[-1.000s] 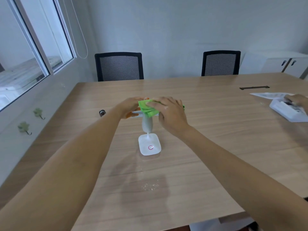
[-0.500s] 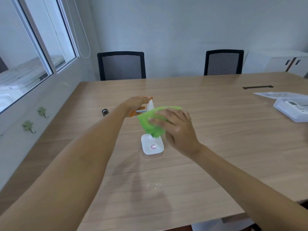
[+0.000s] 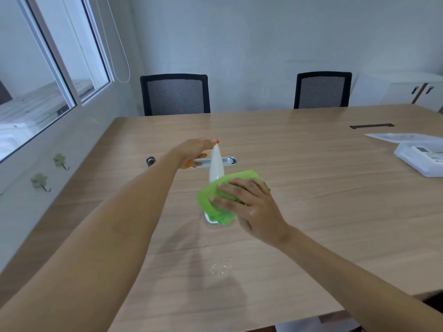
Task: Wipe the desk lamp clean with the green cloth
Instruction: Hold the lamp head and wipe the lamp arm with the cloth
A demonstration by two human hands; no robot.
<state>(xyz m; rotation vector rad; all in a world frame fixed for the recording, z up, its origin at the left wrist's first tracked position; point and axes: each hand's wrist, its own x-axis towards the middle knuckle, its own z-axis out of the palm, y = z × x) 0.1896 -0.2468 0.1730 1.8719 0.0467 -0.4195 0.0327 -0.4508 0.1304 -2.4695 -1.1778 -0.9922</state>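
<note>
on table (image 3: 311,212): right hand (image 3: 254,207) gripping green cloth (image 3: 215,200), now lower at lamp (image 3: 216,166) base; left hand (image 3: 195,150) fingers pinching lamp tip.

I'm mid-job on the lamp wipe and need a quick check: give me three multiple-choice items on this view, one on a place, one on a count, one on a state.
1. Where is the green cloth?
A. Low on the lamp, over its base
B. Flat on the table by the window
C. Draped on a chair

2. How many black chairs stand behind the table?
A. One
B. Two
C. Four

3. What is the left hand doing?
A. Resting flat on the table
B. Holding the top end of the lamp
C. Holding the cloth

Answers:
1. A: the right hand presses the cloth there, hiding most of the base.
2. B: one chair and a second chair show.
3. B: its fingertips meet the lamp's tip.
</note>
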